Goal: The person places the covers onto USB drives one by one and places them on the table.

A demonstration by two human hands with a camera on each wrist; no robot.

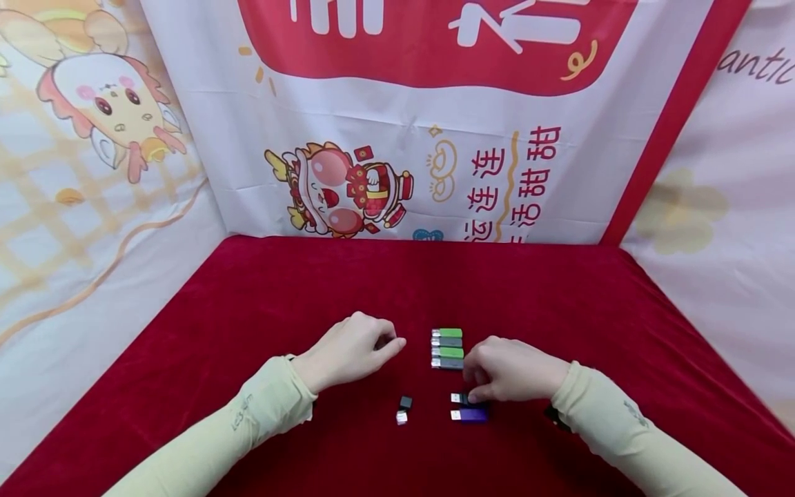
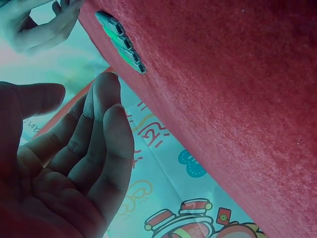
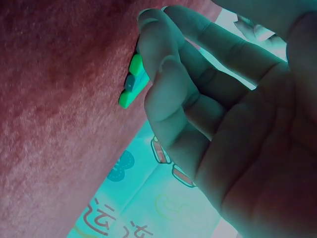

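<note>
In the head view my right hand (image 1: 512, 369) is low over the cloth, thumb and finger pinching the right end of a black USB flash drive (image 1: 464, 399). The drive's metal plug points left; the fingers cover its other end. Just below it lies a purple USB flash drive (image 1: 474, 415), parallel to it. My left hand (image 1: 350, 347) hovers left of the drives, fingers loosely curved, holding nothing; the left wrist view shows a gap between its thumb (image 2: 44, 99) and fingers. In the right wrist view the curled fingers (image 3: 166, 94) show, but not the black drive.
Several green and grey USB flash drives (image 1: 452, 353) lie stacked in a column beyond my right hand, clear ends left. Between the hands are a small black cap-like piece (image 1: 406, 402) and a small whitish piece (image 1: 401, 417). Red cloth (image 1: 298, 276) covers the table; printed curtains (image 1: 397, 117) surround it.
</note>
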